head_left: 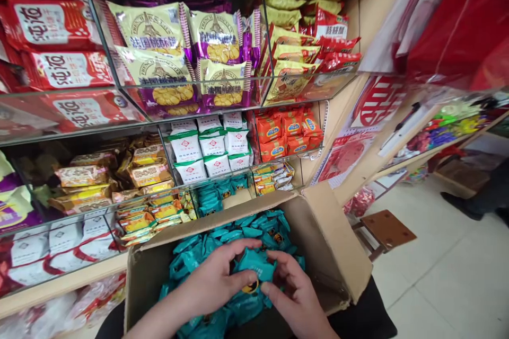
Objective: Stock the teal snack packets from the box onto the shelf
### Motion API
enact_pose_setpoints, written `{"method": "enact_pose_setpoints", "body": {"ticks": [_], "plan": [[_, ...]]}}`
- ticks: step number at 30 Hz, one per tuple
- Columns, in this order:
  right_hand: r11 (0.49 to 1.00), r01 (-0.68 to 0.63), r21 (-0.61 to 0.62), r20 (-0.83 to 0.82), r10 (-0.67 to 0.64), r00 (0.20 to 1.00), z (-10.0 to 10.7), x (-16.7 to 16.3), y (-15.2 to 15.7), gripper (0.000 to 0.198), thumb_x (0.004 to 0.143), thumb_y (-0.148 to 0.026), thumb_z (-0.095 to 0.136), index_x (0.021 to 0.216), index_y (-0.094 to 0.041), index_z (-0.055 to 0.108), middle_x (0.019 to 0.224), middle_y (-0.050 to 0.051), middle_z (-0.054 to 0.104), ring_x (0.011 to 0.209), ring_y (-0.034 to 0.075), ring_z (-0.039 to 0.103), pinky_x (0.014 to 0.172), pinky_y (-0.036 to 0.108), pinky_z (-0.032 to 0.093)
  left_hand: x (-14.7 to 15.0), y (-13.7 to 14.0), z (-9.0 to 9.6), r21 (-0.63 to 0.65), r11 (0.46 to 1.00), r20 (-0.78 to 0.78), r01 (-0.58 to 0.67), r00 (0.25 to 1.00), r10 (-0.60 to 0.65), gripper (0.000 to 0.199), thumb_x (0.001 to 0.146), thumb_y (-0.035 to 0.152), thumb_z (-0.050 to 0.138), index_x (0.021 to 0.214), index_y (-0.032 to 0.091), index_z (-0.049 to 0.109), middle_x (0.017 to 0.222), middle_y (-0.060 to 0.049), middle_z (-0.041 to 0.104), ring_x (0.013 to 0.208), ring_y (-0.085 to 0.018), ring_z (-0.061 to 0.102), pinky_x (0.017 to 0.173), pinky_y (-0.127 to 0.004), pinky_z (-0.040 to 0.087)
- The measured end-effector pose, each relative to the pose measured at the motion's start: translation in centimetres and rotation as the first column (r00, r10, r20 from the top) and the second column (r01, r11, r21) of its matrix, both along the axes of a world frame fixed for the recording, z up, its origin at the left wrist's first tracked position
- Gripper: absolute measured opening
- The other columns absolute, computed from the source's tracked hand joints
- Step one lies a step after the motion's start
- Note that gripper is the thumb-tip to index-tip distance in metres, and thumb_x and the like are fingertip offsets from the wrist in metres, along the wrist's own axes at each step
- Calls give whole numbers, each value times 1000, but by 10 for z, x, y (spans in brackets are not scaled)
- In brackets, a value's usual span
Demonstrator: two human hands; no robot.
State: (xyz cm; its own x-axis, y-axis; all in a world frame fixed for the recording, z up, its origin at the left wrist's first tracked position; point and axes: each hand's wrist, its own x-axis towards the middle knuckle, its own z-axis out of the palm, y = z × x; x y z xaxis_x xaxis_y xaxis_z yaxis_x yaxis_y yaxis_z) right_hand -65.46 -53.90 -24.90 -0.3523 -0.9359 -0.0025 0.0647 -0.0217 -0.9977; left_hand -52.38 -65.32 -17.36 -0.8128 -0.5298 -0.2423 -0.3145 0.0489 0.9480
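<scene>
An open cardboard box [338,254] sits in front of me, filled with several small teal snack packets [202,257]. Both hands are inside it. My left hand [217,280] and my right hand [292,288] together grip a bunch of teal packets [254,270] over the pile, fingers curled round them from both sides. Just beyond the box's far edge, a glass shelf compartment [220,190] holds more of the same teal packets.
Glass-fronted shelves [191,90] rise ahead, packed with red, yellow-purple, white-green and orange snack packs. A small brown stool [387,228] stands right of the box on the tiled floor [449,275]. Red hanging goods fill the upper right. A person's dark shoe [461,204] shows far right.
</scene>
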Motion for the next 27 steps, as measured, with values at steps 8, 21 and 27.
{"method": "enact_pose_setpoints", "body": {"ticks": [8,21,27], "plan": [[991,110,78,-20,-109,994,-22,-33,3,24,77,-39,53,87,-18,57,73,4,55,68,16,52,61,26,43,-1,-78,22,234,874,35,-425,902,430,46,62,26,68,104,17,50,87,-4,63,73,-14,60,65,-25,49],[974,-30,227,8,29,1000,-54,-45,9,22,79,-38,47,79,-17,54,63,-1,49,61,14,49,57,24,39,-93,-180,-82,-478,878,485,7,836,257,28,68,15,62,95,13,56,101,-7,59,96,-19,53,88,-38,38],[967,-30,255,26,24,999,-55,-52,6,21,78,-37,48,75,-17,56,59,-2,49,58,13,49,54,23,38,-112,-200,-105,-618,724,646,307,723,244,27,75,22,54,101,12,52,103,-9,56,98,-20,51,85,-41,38]]}}
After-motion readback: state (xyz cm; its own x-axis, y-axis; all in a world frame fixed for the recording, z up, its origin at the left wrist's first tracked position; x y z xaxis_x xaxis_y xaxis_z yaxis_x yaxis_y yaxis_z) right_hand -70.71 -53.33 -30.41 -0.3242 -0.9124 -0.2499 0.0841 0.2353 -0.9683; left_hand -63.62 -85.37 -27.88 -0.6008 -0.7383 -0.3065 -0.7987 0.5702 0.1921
